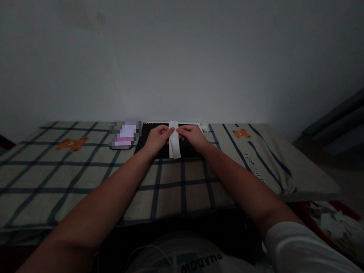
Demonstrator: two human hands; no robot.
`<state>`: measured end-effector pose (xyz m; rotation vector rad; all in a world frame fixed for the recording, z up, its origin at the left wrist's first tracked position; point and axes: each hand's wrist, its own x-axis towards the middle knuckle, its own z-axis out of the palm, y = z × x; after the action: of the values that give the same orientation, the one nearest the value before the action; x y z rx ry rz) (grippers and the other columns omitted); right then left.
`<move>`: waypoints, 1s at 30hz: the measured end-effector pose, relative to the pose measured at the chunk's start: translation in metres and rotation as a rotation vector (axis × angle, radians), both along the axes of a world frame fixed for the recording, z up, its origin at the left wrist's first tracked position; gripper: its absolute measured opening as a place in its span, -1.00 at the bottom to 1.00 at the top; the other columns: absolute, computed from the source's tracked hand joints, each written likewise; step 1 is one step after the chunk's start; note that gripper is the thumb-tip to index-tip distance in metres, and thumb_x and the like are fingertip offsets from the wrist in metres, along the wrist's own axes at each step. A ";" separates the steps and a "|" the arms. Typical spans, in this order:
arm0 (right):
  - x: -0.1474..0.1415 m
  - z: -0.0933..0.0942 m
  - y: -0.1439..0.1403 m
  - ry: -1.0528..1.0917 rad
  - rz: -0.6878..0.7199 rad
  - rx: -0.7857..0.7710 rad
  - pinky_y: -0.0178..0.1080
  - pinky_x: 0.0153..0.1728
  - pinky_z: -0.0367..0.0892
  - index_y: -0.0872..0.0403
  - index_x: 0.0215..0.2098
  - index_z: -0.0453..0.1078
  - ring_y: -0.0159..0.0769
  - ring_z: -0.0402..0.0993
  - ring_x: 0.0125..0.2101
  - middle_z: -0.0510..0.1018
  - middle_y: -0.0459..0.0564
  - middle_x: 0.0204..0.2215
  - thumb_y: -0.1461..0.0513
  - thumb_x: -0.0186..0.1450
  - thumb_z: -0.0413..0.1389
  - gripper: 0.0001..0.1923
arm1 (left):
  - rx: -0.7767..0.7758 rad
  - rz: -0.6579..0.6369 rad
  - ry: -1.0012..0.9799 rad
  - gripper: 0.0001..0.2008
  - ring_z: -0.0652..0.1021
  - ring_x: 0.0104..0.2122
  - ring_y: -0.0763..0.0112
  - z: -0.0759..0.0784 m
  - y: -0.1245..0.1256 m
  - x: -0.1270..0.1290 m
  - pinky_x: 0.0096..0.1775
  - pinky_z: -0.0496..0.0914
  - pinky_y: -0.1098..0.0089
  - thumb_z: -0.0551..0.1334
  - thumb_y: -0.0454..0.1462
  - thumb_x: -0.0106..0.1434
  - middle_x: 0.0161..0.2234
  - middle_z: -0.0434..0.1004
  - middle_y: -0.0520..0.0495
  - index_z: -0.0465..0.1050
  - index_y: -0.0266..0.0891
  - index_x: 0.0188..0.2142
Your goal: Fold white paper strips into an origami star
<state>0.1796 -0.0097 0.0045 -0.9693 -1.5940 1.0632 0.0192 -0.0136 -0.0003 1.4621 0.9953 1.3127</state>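
A long white strip of folded paper point(175, 146) is pinched between my two hands, running from the far edge to the near edge of a black flat board or notebook point(188, 151). My left hand point(157, 139) grips the strip's left side with thumb and fingers. Close beside it, my right hand point(196, 136) pinches the right side, thumb tips almost meeting near the strip's upper part. The fingers hide some of the black surface. Whether the strip touches that surface I cannot tell.
A lit phone with a blurred screen point(126, 134) lies left of the black board. A small white item point(204, 127) sits at its right corner. The checked cloth point(168, 184) covers the table against the wall. A red bin with crumpled paper point(337, 222) stands low at the right.
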 end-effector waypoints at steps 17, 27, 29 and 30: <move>0.001 0.000 0.000 -0.011 0.020 0.029 -0.36 -0.50 0.15 0.14 -0.46 0.44 -0.47 0.25 -0.56 0.39 -0.12 -0.59 0.10 0.14 0.09 -0.74 | -0.036 0.010 -0.020 -0.70 0.36 -0.63 0.49 0.004 -0.003 0.001 -0.58 0.28 0.46 0.34 -0.07 -0.03 -0.60 0.39 0.04 0.35 -0.24 -0.53; 0.001 -0.005 0.005 -0.013 0.002 -0.005 -0.34 -0.47 0.21 0.14 -0.42 0.48 -0.46 0.29 -0.55 0.44 -0.10 -0.58 0.10 0.10 0.14 -0.75 | -0.056 0.031 -0.061 -0.68 0.43 -0.53 0.43 0.006 0.000 -0.002 -0.52 0.36 0.44 0.33 -0.05 -0.04 -0.52 0.44 -0.03 0.44 -0.27 -0.49; 0.001 -0.006 0.005 -0.002 0.002 -0.006 -0.33 -0.45 0.22 0.14 -0.40 0.49 -0.45 0.31 -0.54 0.46 -0.09 -0.56 0.11 0.09 0.15 -0.75 | -0.038 0.031 -0.090 -0.67 0.44 -0.52 0.43 0.004 0.002 -0.003 -0.50 0.38 0.42 0.33 -0.03 -0.03 -0.50 0.46 -0.04 0.46 -0.28 -0.47; 0.001 -0.006 0.005 0.005 0.003 -0.006 -0.32 -0.45 0.23 0.14 -0.40 0.49 -0.44 0.31 -0.54 0.47 -0.09 -0.56 0.11 0.09 0.16 -0.75 | -0.031 0.026 -0.098 -0.66 0.44 -0.51 0.42 0.003 0.004 -0.003 -0.50 0.38 0.42 0.33 -0.03 -0.04 -0.50 0.46 -0.05 0.47 -0.28 -0.46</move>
<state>0.1806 -0.0043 -0.0014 -0.9682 -1.5897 1.0719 0.0159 -0.0099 0.0025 1.3528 0.9696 1.3689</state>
